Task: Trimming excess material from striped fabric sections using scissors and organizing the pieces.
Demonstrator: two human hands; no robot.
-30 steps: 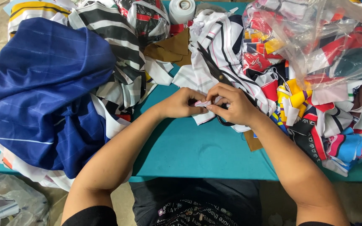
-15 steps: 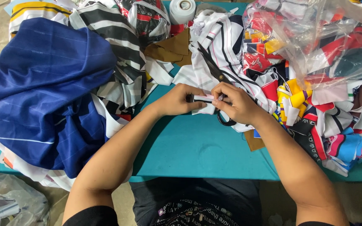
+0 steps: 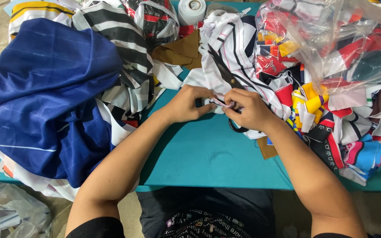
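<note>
A person's left hand (image 3: 189, 102) and right hand (image 3: 248, 108) meet over the middle of a teal counter (image 3: 208, 154), the fingers of both pinched together on a small folded strip of white cloth with pink edging (image 3: 220, 102), which sits between the two hands just above the counter's bare centre. The work looks to be at the folding or pinching stage on this one scrap; the next move appears to call for a steady two-handed hold while the fold is pressed flat. A pair of black-handled scissors (image 3: 225, 75) lies just behind the right hand on a white fabric piece with dark stripes (image 3: 239, 48). A large heap of dark blue cloth (image 3: 49, 97) fills the counter's left edge, and a clear plastic bag of multicoloured fabric offcuts (image 3: 331, 53) crowds the far right corner. A white spool of thread (image 3: 191, 9) stands at the far edge. Open room remains only in the bare strip along the near edge.
</note>
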